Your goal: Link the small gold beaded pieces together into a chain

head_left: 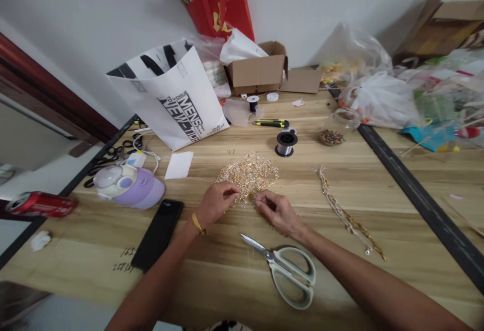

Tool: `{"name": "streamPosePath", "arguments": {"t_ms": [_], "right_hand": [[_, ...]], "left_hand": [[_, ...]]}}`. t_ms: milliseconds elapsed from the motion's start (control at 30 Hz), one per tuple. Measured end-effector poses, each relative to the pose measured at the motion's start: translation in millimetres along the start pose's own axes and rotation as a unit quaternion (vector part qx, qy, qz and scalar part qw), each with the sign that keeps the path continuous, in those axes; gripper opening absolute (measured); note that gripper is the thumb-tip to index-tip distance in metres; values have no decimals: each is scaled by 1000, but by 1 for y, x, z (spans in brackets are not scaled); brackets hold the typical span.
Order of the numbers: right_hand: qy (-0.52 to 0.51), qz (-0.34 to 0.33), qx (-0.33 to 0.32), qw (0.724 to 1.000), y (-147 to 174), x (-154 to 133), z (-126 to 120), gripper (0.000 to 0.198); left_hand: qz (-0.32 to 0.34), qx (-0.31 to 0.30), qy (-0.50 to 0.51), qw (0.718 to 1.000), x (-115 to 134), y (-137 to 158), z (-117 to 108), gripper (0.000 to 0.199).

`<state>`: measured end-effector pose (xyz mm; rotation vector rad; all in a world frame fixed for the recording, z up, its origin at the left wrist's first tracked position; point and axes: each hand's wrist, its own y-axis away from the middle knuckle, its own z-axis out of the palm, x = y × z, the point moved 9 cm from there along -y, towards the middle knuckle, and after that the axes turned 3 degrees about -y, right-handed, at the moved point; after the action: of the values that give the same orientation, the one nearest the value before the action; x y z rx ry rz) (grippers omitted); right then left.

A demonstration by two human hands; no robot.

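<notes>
A loose pile of gold and clear beads [247, 172] lies in the middle of the wooden table. My left hand [219, 200] is at the pile's near left edge, thumb and fingers pinched together; anything between them is too small to make out. At the near right edge, my right hand [278, 211] is closed too, its fingertips by the beads and a thin gold strand partly hidden under it. Scissors [287, 270] with pale handles lie just below the hands, blades slightly apart. Several gold and silver chains [348, 215] are laid out to the right.
Left of my hands are a black phone [159, 232], a purple bottle [130, 187] and a red can [41, 205]. Beyond the beads stand a wire spool [286, 144], a cutter knife [270, 123], a bead jar [338, 128], a white bag [170, 99] and a cardboard box [259, 73].
</notes>
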<state>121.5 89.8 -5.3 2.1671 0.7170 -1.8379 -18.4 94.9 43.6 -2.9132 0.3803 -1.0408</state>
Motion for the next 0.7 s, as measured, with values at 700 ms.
{"name": "streamPosePath", "arguments": {"t_ms": [700], "right_hand": [[-12,2,8,1000,-2,3,-1,18]], "left_hand": [[97,-83,-184,975,9,1,37,15]]}}
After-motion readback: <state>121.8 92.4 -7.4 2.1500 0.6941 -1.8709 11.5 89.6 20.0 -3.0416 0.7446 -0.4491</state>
